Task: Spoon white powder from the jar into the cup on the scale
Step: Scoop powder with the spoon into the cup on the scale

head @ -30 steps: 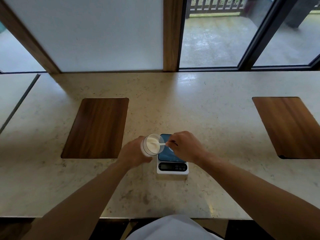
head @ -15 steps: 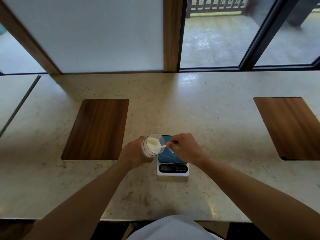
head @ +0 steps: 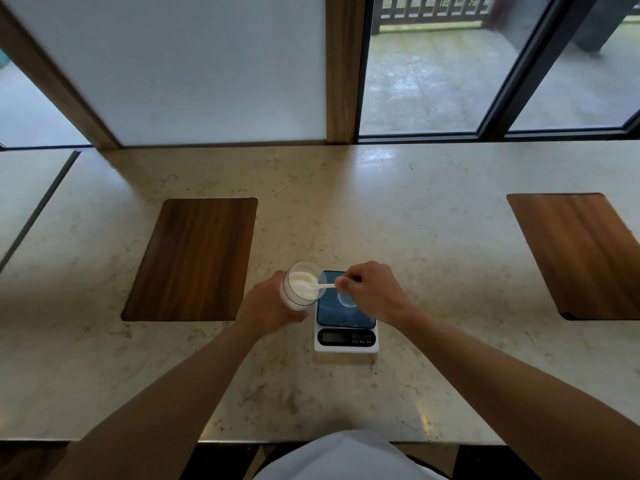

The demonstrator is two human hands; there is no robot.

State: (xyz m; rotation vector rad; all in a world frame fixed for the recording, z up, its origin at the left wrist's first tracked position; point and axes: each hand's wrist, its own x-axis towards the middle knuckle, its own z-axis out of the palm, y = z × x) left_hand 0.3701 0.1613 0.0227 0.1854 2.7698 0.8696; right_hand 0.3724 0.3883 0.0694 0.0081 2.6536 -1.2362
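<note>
Right hand [head: 375, 292] dips spoon [head: 320, 286] into tilted jar [head: 302, 287].

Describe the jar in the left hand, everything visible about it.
The jar is a small, clear, round container with no lid on, plastic or glass by its look. It holds white powder. The left hand grips its lower body and tilts its mouth toward the scale. The white spoon, held by the right hand, reaches into its opening.

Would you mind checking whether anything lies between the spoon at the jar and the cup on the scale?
Nothing visible does. The spoon sits at the tilted jar, and the clear cup stands just right of it on the scale, partly hidden under the right hand.
</note>
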